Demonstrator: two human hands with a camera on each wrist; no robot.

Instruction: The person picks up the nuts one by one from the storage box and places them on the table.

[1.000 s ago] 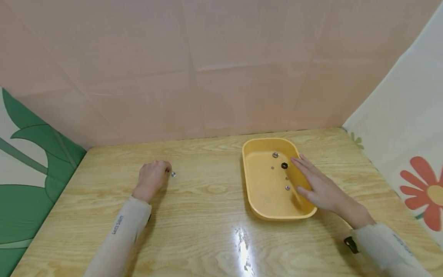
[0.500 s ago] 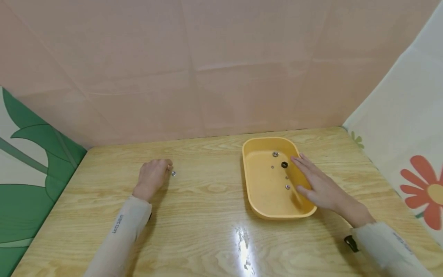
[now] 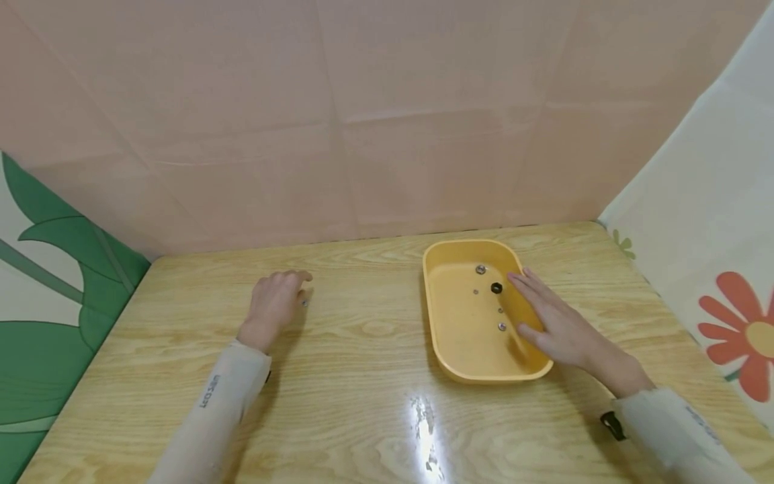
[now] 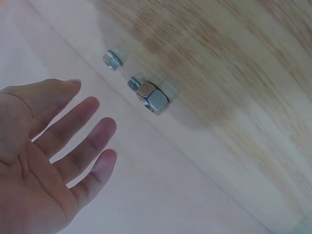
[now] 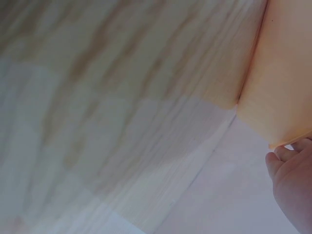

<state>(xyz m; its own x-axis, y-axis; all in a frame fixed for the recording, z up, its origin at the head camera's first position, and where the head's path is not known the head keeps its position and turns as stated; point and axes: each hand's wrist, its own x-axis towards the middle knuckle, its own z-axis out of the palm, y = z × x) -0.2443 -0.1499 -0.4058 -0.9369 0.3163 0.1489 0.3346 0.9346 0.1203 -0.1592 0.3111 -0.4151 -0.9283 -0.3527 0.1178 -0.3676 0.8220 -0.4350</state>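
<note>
In the left wrist view my left hand (image 4: 63, 146) holds nothing, its fingers spread and gently bent. Beside its fingertips, a large silver hex nut (image 4: 153, 98) lies on the wooden table, with a smaller metal piece (image 4: 133, 84) partly hidden behind it. A small silver nut (image 4: 112, 60) sits a little apart from them. From the head, only a bit of silver hardware (image 3: 305, 303) shows under the left hand (image 3: 275, 304). My right hand (image 3: 562, 329) rests at the right rim of a yellow plastic bin (image 3: 432, 316), fingers extended over it.
Inside the bin are a black nut (image 3: 496, 288), a silver nut (image 3: 480, 269), another silver nut (image 3: 502, 327) and tiny metal pieces (image 3: 476, 292). A pinkish sheet (image 3: 363, 168) hangs along the table's back edge, and a flowered sheet (image 3: 701, 202) on the right.
My left hand has shifted slightly right and away, its fingers loosening from a curled pose. It now covers more of the hardware beside it. The right hand stays at the bin.
</note>
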